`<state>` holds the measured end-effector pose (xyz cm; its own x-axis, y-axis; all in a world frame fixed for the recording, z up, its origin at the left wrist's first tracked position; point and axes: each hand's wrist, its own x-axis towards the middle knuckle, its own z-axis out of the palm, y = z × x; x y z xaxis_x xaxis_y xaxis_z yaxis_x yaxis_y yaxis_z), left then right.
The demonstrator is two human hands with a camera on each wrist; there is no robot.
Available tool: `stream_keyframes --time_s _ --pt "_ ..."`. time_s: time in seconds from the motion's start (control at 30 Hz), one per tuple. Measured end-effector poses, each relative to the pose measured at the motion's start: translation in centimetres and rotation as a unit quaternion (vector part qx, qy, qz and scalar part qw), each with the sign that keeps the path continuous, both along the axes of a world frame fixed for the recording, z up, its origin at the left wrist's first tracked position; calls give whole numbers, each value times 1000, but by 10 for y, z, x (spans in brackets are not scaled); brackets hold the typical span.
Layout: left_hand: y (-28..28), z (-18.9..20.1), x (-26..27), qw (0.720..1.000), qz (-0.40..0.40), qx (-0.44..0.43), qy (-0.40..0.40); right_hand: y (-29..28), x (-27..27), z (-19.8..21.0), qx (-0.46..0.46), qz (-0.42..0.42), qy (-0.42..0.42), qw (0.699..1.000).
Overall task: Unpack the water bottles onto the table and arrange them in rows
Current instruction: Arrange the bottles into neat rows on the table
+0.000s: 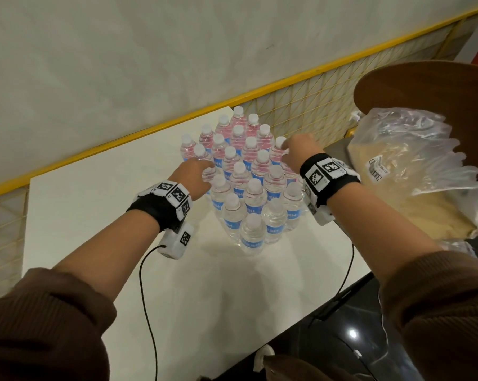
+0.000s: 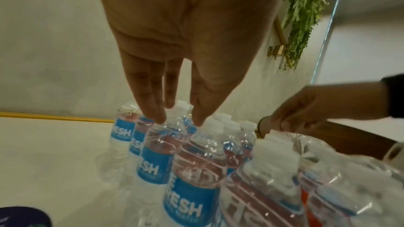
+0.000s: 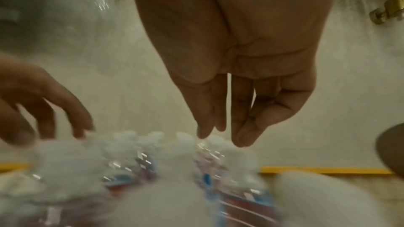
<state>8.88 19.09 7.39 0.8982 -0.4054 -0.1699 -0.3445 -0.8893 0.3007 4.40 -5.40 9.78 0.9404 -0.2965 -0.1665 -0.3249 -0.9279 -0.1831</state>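
Observation:
Several clear water bottles (image 1: 253, 189) with white caps and blue labels stand close together in rows on the white table (image 1: 94, 215). My left hand (image 1: 202, 171) reaches down at the block's left edge. In the left wrist view its fingers (image 2: 157, 118) and thumb pinch the neck of one bottle (image 2: 160, 146). My right hand (image 1: 287, 149) is at the block's far right edge, fingertips on the cap of a bottle (image 1: 280, 142). The right wrist view is blurred. There the right hand (image 3: 220, 137) has its thumb and fingers at a white cap (image 3: 218, 142).
A crumpled clear plastic wrap (image 1: 413, 160) over a tan tray lies right of the table. Behind it is a round brown wooden top (image 1: 438, 86). A yellow-railed mesh fence (image 1: 149, 127) runs along the table's far edge. Wrist cables (image 1: 147, 298) hang over the near table.

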Motion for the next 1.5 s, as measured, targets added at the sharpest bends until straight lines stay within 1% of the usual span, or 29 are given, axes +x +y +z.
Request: stream_keyframes --time_s 0.07,0.13,0.23,0.33,0.47,0.53,0.63,0.7,0.77,0.87,0.97,1.13,1.33,1.5 --pt "-3 -2 -2 1000 -15 1 19 22 -6 1 38 38 -38 998" --pt "-7 -3 -4 999 -22 -9 33 44 -13 4 57 87 -40 994" --pt "-12 -3 -3 999 -24 -6 39 62 -16 -1 64 129 6 990" --pt "-12 -4 0 999 -21 1 37 66 -20 -6 42 152 30 987" --pt "-14 1 -1 998 -40 31 36 63 -23 -7 54 150 26 987" --pt "-19 9 -6 996 -66 51 9 60 -25 -5 66 139 25 988" --pt "-30 23 -29 993 -111 21 -39 49 -35 -1 84 106 20 991" --pt "-34 24 -54 987 -155 25 -23 40 -48 -2 81 89 44 992" --pt "-34 16 -75 979 -194 53 12 34 -63 -4 84 79 67 991" --pt "-33 3 -87 970 -232 56 45 34 -79 -10 93 74 68 991" --pt "-36 0 -92 970 -233 39 60 37 -84 -22 94 73 66 991" --pt "-38 2 -92 972 -228 47 34 41 -83 -41 66 88 37 993" --pt "-43 8 -94 973 -225 52 18 38 -82 -41 50 114 33 992" --pt "-44 8 -96 974 -216 65 10 39 -84 -44 44 113 24 992"
